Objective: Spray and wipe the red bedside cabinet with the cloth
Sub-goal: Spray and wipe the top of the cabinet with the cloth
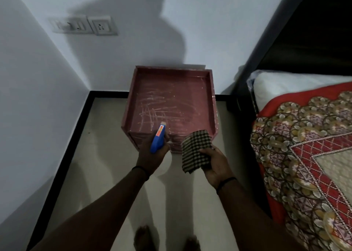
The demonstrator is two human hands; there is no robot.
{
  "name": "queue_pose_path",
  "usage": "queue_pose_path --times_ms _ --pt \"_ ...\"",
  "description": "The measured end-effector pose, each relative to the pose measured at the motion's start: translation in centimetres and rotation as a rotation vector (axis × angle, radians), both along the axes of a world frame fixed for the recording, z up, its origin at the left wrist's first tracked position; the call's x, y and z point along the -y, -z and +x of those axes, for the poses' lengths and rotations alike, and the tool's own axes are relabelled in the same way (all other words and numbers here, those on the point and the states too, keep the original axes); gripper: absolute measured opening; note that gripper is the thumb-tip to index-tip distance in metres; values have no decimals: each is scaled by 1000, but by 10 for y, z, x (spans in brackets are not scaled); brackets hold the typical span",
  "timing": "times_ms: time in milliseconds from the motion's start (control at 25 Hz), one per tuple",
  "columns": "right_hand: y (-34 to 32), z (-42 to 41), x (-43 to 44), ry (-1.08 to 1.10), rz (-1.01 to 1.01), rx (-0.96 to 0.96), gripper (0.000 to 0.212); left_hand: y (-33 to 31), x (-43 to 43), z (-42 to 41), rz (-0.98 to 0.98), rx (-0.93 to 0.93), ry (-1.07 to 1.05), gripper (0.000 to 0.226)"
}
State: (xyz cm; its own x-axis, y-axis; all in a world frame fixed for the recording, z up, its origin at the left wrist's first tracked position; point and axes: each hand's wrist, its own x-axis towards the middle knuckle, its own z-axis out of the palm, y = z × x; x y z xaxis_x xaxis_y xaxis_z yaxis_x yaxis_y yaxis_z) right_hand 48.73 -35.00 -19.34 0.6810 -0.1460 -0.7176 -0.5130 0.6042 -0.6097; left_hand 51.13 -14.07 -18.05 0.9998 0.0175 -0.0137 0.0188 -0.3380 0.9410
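The sprayer [157,139] is gripped in the left hand [151,156], nozzle aimed at the cabinet [171,98] top. The cloth [195,151] is gripped in the right hand [216,166] at the cabinet's front.

Room corner, dimly lit. The left wall [28,98] and rear wall [209,22] are plain and pale, with no visible marks. A broad dark shadow [152,32] falls across the rear wall, so the light comes from behind the camera. A white switch plate [69,24] is mounted high on the rear wall, with a socket [102,25] just beside it on its right. The floor [95,165] is light and smooth, bordered by black skirting [76,121] along both walls. A bed stands on the right against the rear wall: dark headboard [314,32], white pillow [285,87], and a red, patterned bedspread [314,155] covering the mattress.
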Motion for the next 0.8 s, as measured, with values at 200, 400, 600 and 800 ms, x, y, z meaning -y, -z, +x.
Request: queue_pose_path --times_ms 200,400,600,800 --pt "63 16 5 134 -64 -5 38 71 9 25 7 -22 30 13" --pt "121 34 8 184 -493 64 23 147 31 42 15 16 97 15" --pt "170 57 2 122 -931 247 17 213 57 57 48 93 84 15" --pt "182 75 1 287 -1056 482 32 236 67 80 -49 134 46 30"
